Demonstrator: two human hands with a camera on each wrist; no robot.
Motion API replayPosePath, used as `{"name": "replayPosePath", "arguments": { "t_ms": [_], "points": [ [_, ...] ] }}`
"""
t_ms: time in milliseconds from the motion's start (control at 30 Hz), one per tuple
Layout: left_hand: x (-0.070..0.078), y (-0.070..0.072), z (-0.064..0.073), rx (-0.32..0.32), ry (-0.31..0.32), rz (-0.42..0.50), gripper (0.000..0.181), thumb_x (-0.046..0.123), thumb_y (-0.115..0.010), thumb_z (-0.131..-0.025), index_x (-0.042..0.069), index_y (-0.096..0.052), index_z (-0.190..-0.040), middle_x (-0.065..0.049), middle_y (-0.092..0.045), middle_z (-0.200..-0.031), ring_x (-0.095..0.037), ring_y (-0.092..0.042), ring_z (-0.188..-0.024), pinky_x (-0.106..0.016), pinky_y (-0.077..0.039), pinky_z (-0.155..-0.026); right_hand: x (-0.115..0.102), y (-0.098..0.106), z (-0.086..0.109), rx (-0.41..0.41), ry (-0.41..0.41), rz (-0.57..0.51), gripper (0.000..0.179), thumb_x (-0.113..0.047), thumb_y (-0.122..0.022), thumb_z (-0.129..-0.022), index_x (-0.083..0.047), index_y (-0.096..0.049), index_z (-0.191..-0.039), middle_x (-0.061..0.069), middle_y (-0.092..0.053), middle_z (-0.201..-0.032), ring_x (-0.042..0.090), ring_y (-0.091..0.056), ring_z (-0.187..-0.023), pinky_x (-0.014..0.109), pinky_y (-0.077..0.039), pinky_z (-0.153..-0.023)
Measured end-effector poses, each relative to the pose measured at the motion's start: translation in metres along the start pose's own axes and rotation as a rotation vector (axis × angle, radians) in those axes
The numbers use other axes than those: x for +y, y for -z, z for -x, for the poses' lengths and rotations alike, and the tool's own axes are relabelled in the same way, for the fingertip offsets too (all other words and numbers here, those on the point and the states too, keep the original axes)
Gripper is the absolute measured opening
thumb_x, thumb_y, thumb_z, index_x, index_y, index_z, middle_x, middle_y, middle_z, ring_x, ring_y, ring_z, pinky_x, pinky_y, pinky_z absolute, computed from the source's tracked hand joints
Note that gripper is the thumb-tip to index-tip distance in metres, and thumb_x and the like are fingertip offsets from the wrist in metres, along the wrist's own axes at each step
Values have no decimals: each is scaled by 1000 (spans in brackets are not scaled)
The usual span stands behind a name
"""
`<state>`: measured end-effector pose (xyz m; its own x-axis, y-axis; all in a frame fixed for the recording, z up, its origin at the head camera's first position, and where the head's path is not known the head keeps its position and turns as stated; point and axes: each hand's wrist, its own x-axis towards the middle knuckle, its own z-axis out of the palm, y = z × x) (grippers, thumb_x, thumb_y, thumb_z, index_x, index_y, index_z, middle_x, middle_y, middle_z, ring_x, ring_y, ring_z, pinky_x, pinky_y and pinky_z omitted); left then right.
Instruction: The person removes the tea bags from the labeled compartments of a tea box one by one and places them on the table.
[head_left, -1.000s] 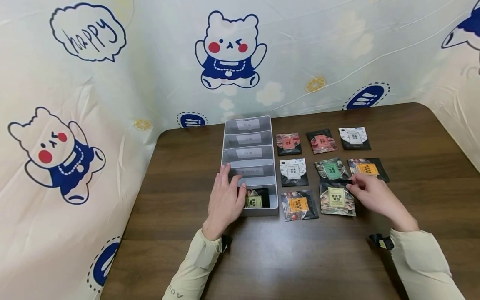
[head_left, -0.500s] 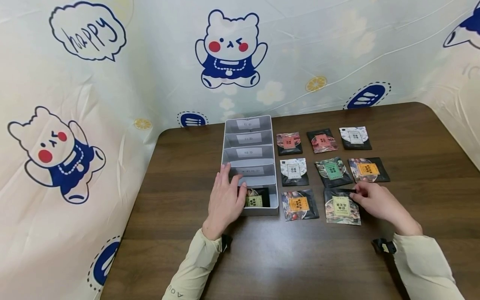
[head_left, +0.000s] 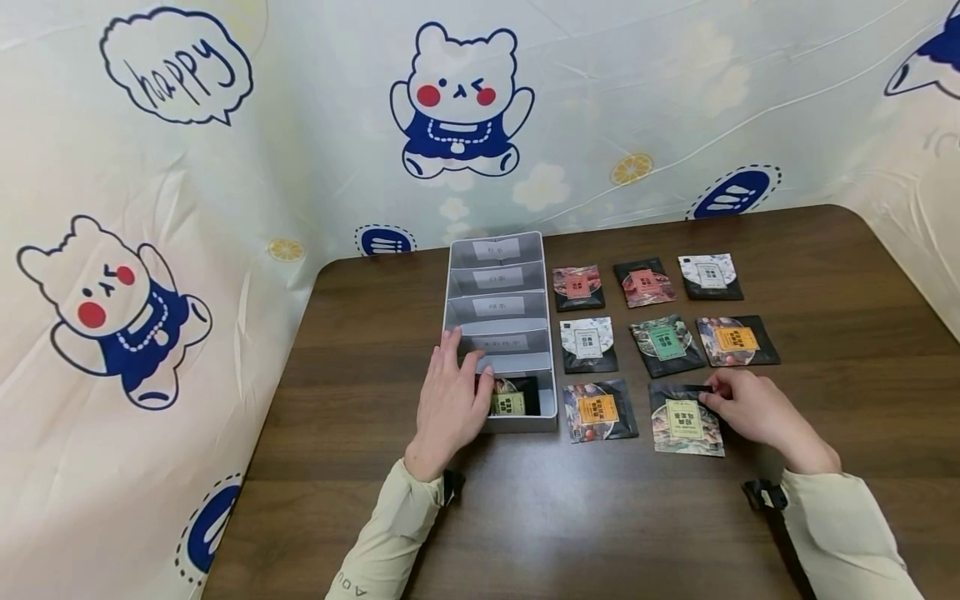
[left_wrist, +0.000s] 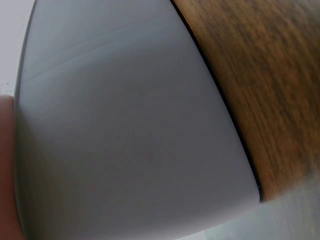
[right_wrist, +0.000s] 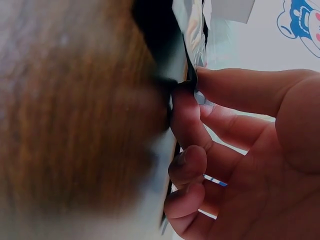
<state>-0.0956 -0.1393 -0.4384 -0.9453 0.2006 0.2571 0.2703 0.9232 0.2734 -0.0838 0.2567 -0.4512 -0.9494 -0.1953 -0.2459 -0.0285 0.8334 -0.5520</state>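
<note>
My right hand (head_left: 757,412) pinches the upper right corner of a tea sachet (head_left: 685,421) with a pale green label, between thumb and forefinger. In the right wrist view the dark edge of that tea sachet (right_wrist: 190,45) stands up from the thumb and fingertip, other fingers curled below. My left hand (head_left: 450,400) rests over the left rim of a grey divided box (head_left: 517,423), fingers extended and thumb over the front compartment. Another green-labelled sachet (head_left: 513,398) lies in that compartment, partly hidden by the hand. The left wrist view is mostly the box's smooth wall (left_wrist: 130,120).
Right of the box lie several sachets: red-labelled (head_left: 577,287), white-labelled (head_left: 588,344), green-labelled (head_left: 666,342) and orange-labelled (head_left: 600,410). Paper labels (head_left: 497,249) mark the box's compartments. A printed cloth (head_left: 337,125) hangs behind the wooden table (head_left: 360,333).
My right hand has drawn the pale green-labelled sachet toward me and slightly right, away from the darker green-labelled one it overlapped. The left hand has stayed on the box.
</note>
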Motion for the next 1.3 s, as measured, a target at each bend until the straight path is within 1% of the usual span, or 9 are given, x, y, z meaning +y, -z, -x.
{"name": "replayPosePath", "arguments": {
  "t_ms": [200, 367, 600, 800, 1000, 1133, 1300],
  "points": [
    [0, 0, 0, -3, 3, 1, 42, 33, -41, -100, 3, -65, -116, -20, -34, -152, -35, -26, -146, -46, -21, -121, -2, 0, -2, 15, -24, 25, 20, -17, -60, -91, 1, -65, -96, 6, -60, -75, 17, -48, -64, 29, -35, -56],
    [0, 0, 0, -15, 10, 3, 43, 34, -40, -100, 3, -65, -117, -20, -33, -153, -34, -24, -147, -45, -19, -121, -4, 2, -3, 6, -25, 30, 23, -18, -60, -91, 3, -64, -98, 9, -63, -79, 19, -51, -66, 29, -37, -57],
    [0, 0, 0, -8, 5, 2, 42, 34, -40, -100, 3, -65, -116, -20, -34, -153, -35, -25, -147, -46, -20, -121, -5, 1, -4, -7, -50, 31, 25, -18, -60, -91, 4, -63, -101, 11, -63, -80, 20, -51, -68, 30, -39, -57],
    [-1, -1, 1, 6, 0, 0, 42, 33, -40, -100, 3, -65, -116, -20, -34, -152, -35, -26, -146, -46, -21, -120, -6, 1, -5, 14, -55, 52, 26, -20, -61, -91, 4, -64, -100, 12, -64, -82, 21, -54, -69, 32, -42, -57],
    [0, 0, 1, 22, -8, 1, 40, 31, -42, -99, 3, -66, -114, -21, -36, -151, -37, -28, -145, -48, -23, -119, -6, 1, -5, 25, -59, 54, 26, -21, -61, -91, 4, -64, -100, 13, -64, -82, 21, -54, -69, 32, -41, -56],
    [1, 1, 1, 16, -6, 0, 39, 31, -42, -100, 3, -66, -114, -21, -35, -151, -37, -28, -145, -48, -23, -119, -6, 2, -4, 27, -67, 50, 28, -21, -61, -91, 4, -62, -102, 13, -64, -82, 21, -52, -68, 30, -39, -55],
    [0, 0, 1, 9, -4, -2, 39, 31, -42, -100, 3, -66, -114, -21, -35, -151, -36, -27, -146, -47, -23, -120, -7, 2, -4, 24, -93, 47, 31, -23, -61, -91, 5, -61, -105, 14, -64, -84, 21, -53, -68, 29, -40, -55]
  ]
}}
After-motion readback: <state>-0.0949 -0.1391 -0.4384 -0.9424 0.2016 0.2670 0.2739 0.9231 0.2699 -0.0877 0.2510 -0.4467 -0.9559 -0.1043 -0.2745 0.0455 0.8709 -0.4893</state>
